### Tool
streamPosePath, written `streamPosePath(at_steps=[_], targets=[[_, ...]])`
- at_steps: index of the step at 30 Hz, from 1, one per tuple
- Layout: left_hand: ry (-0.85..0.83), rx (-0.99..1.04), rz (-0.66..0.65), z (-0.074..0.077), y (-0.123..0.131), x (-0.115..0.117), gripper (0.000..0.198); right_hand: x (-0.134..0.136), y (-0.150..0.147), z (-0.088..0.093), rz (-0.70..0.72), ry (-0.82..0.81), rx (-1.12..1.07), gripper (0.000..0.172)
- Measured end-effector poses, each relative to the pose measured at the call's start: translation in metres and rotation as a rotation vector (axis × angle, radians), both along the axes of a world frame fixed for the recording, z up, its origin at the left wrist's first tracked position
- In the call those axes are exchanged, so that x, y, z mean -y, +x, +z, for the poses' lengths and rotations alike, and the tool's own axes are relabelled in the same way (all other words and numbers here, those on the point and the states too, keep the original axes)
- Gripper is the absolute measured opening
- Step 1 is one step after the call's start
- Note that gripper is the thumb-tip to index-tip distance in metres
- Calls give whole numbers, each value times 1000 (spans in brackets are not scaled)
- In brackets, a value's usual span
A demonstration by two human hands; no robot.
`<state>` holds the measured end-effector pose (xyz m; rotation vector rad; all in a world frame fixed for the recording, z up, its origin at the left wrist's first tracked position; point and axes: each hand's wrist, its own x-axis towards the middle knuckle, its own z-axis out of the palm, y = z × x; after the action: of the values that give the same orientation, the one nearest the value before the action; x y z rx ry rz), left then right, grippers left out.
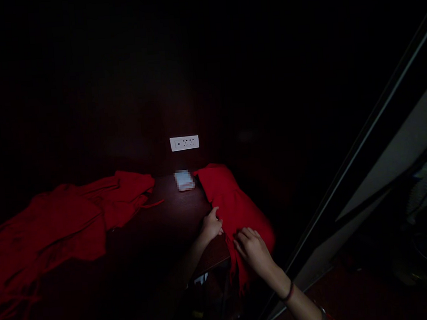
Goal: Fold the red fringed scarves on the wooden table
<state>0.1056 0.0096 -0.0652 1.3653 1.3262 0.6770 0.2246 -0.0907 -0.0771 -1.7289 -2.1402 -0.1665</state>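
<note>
A red cloth (234, 200) lies over the right end of a dark table (173, 216), with fringe hanging past the front edge. My left hand (212, 224) touches its left edge, fingers closed on the cloth there. Farther right, my right hand (252, 247) rests on the same cloth with its fingers bent; whether they grip any fabric is hidden. A dark band circles my right wrist.
More red cloth (71, 218) is heaped on the table's left side. A small pale, blurred object (184, 180) lies at the back, below a white wall socket (184, 143). A slanted frame edge (361, 125) runs along the right.
</note>
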Motion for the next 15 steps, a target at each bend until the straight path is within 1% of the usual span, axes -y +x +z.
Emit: streamPosePath(at_steps=[3,6,8,10,12,13,15], targets=[[-35,92,-24,11,0,0,49,-1,2,5,-11,35,-22,24],[-96,236,-21,26,2,6,47,-2,9,21,-47,83,-111,25],[-174,253,-50,32,1,15,49,-2,14,30,-61,99,-181,24],[-261,254,-128,32,-1,29,56,-1,16,36,-43,82,-258,23],[-305,291,-181,25,-2,44,68,0,16,38,-12,48,-331,23],[-303,318,-177,20,-2,51,74,1,16,39,-2,36,-361,23],[-270,344,-119,10,1,63,82,1,15,40,13,28,-393,23]])
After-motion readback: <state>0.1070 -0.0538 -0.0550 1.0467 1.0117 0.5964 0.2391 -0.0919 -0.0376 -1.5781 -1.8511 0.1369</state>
